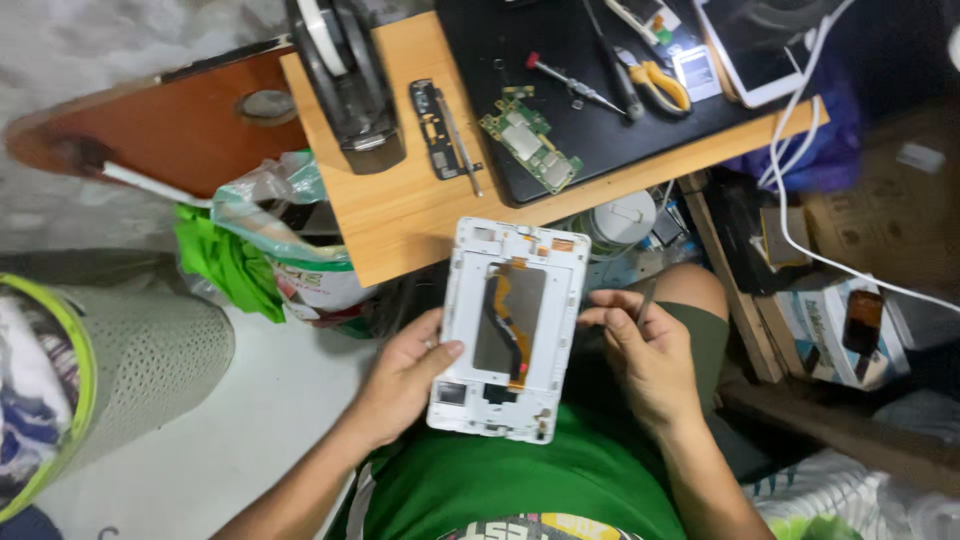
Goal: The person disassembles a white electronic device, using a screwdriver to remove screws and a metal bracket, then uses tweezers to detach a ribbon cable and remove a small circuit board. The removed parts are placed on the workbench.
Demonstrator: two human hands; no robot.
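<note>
My left hand (405, 378) grips the left edge of an opened white tablet frame (512, 328), thumb on its inner face. The frame shows a grey metal plate and an orange flex cable down its middle. My right hand (648, 358) rests against the frame's right edge and holds a thin dark pry tool (645, 298) between the fingers, its tip pointing up. Both hands hover over my lap in green clothing, just below the wooden table edge.
The wooden table (400, 215) carries a black mat (610, 130) with a green circuit board (530, 140), a screwdriver (573, 82), yellow-handled pliers (660, 85), a white tablet (755, 50) and a dark phone part (437, 128). Plastic bags (270, 250) and a mesh basket (110, 360) stand left; boxes and cables right.
</note>
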